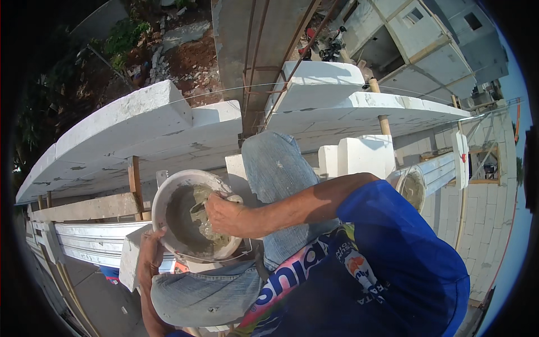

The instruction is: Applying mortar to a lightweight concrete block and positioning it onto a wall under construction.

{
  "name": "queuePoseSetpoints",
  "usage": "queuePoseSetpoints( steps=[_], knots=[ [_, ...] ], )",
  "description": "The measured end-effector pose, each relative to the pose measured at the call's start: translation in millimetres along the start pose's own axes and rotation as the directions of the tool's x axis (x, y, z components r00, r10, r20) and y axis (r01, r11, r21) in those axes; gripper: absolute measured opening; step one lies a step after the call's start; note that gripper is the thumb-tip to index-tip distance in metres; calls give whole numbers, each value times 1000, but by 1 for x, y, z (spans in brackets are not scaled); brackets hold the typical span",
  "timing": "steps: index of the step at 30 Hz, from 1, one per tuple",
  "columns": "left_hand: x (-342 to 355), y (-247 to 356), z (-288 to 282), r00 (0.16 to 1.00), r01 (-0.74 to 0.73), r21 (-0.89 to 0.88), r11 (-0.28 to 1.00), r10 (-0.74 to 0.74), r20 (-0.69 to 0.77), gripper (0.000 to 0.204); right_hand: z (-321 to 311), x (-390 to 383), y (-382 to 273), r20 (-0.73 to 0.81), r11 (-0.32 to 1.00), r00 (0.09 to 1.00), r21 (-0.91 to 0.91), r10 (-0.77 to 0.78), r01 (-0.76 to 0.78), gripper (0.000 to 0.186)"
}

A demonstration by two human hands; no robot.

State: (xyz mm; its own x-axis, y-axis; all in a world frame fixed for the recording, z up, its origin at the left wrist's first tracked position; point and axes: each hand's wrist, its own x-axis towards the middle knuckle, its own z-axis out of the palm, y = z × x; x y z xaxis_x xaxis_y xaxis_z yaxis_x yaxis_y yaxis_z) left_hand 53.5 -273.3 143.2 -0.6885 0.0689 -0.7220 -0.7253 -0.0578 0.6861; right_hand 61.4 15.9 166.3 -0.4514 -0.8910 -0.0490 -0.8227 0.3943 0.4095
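A pale round bucket (159, 194) of wet grey mortar (182, 219) stands tilted in front of me, by my knees. My right hand (225, 216) is closed inside it, round the handle of what looks like a trowel (198, 212). The tool's blade sits in the mortar and is partly hidden by mortar and fingers. At the bucket's left lower side my left hand (150, 247) grips the wall near the rim, its thumb up at the edge. A thin wire bail hangs along the bucket's near side.
Beyond the bucket a white block wall (123, 121) runs across, with a concrete column form and rusty rebar (250, 50) at its gap. Loose white blocks (368, 156) stand at right. Metal planks (92, 241) lie at left, high above ground. A second mortar bucket (412, 191) is behind my right arm.
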Motion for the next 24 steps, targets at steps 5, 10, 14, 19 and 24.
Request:
queuePoseSetpoints(
  steps=[5, 10, 14, 19, 24],
  knots=[
    [1, -1, 8, 999, -33, 26, 999, 33, 0, 34, -11, -4, 18, 8, 975, 993, 188, 119, -119, 14],
    [11, 4, 4, 997, -36, 96, 995, 29, 66, 36, 25, -9, -8, 56, 987, 995, 132, 84, -91, 15],
    [16, 7, 3, 1000, 23, 64, 998, -23, -14, 36, 4, -13, 15, 75, 958, 981, 214, 178, -190, 16],
    [35, 12, -8, 992, 112, 173, 978, -120, 33, 50, 27, -23, -10, 110, 955, 970, 182, 216, -233, 17],
    [49, 18, -5, 990, 137, 224, 965, -143, 10, 54, 7, -28, 11, 63, 889, 921, 245, 384, -387, 19]
  ],
)
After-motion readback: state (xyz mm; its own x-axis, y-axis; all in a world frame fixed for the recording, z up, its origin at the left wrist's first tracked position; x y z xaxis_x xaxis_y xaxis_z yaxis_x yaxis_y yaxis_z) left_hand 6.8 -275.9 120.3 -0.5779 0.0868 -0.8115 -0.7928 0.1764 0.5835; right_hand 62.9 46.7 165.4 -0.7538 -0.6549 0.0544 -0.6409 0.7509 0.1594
